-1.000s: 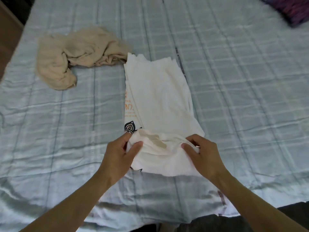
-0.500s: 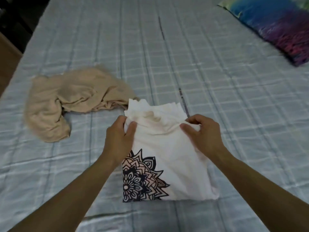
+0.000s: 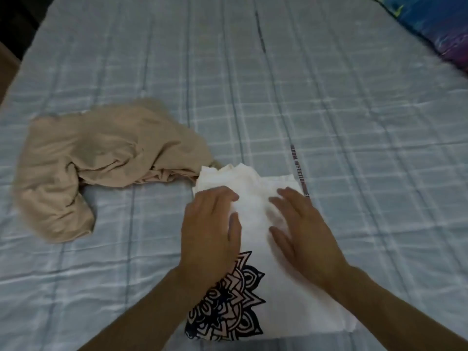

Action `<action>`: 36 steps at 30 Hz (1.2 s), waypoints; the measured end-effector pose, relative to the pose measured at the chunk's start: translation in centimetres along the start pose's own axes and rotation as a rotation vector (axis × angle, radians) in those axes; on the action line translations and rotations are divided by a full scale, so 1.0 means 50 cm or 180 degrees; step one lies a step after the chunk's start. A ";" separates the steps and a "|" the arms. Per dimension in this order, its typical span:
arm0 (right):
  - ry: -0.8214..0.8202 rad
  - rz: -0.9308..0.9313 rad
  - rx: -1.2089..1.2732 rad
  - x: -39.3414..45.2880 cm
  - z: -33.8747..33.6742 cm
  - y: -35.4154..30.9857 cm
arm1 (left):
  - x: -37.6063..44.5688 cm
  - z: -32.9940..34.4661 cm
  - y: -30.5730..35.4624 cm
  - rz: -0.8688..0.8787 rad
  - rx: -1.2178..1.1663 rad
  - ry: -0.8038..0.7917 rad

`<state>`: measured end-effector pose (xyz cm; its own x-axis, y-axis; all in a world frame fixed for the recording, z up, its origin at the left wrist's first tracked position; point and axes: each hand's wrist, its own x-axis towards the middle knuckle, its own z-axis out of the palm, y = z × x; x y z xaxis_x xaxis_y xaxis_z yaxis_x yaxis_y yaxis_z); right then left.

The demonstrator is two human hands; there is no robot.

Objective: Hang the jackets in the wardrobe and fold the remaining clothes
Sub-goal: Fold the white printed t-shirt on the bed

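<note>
Mandala print half under left forearm

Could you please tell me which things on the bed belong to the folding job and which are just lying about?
Part of the job:
white T-shirt, folded, under both flat hands
left hand
right hand
beige garment, crumpled, not yet folded

Just lying about:
checked bedsheet
colourful pillow at the far right corner

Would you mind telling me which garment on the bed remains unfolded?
The beige garment, lying crumpled to the left. The white printed shirt is folded flat under the left hand and right hand.
</note>
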<state>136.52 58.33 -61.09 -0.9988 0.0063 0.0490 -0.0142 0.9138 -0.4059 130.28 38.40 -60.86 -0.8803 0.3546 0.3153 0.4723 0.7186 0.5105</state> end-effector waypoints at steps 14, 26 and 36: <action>-0.1086 -0.0228 -0.0626 0.000 0.056 0.042 | 0.012 0.058 -0.056 0.0440 0.1099 -0.1604; -0.1033 -0.0293 -0.0730 -0.194 0.047 0.005 | -0.224 -0.020 0.018 0.0046 0.1178 -0.1861; -0.0985 -0.0702 -0.0818 -0.284 -0.005 0.024 | -0.304 -0.045 0.042 0.0414 0.0803 -0.1893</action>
<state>150.68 59.44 -62.06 -0.9409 -0.2857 -0.1820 -0.2550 0.9510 -0.1747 144.77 33.17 -62.77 -0.7259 0.6661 -0.1712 0.6150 0.7401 0.2722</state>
